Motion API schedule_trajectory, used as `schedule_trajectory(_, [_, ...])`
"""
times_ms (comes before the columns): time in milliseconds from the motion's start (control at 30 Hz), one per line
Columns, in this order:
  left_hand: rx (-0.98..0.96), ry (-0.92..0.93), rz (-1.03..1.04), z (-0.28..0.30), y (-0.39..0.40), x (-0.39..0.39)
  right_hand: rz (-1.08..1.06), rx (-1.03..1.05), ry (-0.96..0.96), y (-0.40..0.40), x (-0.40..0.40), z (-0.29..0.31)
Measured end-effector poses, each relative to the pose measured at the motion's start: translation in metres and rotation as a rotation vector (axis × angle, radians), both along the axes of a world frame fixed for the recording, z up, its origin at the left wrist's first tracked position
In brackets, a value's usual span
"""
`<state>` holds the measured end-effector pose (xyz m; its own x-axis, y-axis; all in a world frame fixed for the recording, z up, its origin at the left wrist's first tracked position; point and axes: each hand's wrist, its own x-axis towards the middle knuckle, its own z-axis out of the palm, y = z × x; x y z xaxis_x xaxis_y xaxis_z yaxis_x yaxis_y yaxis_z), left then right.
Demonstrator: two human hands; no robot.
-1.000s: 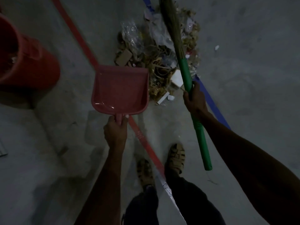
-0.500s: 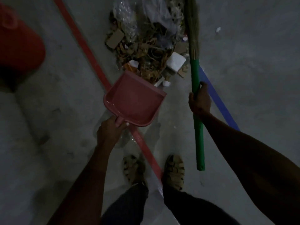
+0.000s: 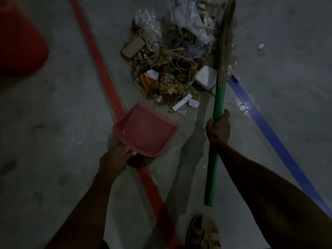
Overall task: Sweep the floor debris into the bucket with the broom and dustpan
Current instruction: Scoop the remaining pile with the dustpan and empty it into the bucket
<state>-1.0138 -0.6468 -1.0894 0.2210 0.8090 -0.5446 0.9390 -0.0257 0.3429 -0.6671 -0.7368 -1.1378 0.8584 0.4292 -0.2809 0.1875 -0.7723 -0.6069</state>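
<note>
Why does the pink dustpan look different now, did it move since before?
Yes. The pink dustpan has crossed the red floor line to its right side, and its mouth now faces the debris pile.

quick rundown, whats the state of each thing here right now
dustpan: empty, held by its handle
broom: upright, bristles by the pile
debris pile: on the floor, unswept
bucket: at the left edge, inside hidden
left hand: grips dustpan
right hand: grips broom

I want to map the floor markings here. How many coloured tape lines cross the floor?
2. A red line runs from top left down under the dustpan; a blue line runs on the right beside the broom. Debris may hide more.
</note>
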Motion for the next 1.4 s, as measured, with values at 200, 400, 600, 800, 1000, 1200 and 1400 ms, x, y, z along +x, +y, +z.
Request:
schedule_trajectory(200, [0.026, -0.004, -0.210, -0.025, 0.047, -0.016, -0.045, -0.068, 0.125, 0.017, 0.014, -0.044])
schedule_trajectory(400, [0.096, -0.065, -0.271, -0.008, 0.053, -0.046, -0.105, 0.000, 0.166, 0.023, 0.003, -0.044])
schedule_trajectory(600, [0.034, 0.040, -0.266, 0.004, 0.038, -0.096, -0.133, -0.002, 0.045, 0.018, -0.023, -0.015])
schedule_trajectory(800, [0.074, -0.019, -0.204, -0.010, 0.031, -0.102, -0.136, -0.013, 0.028, 0.005, -0.038, 0.000])
schedule_trajectory(1000, [0.115, -0.087, -0.268, -0.008, 0.030, -0.056, -0.089, -0.094, 0.029, -0.030, -0.022, -0.005])
schedule_trajectory(1200, [0.136, -0.114, -0.277, -0.021, 0.037, -0.024, -0.015, -0.054, 0.070, -0.055, -0.003, -0.013])
schedule_trajectory(1400, [0.103, -0.066, -0.284, -0.039, 0.053, 0.005, 0.044, 0.062, 0.249, -0.046, -0.002, -0.007])
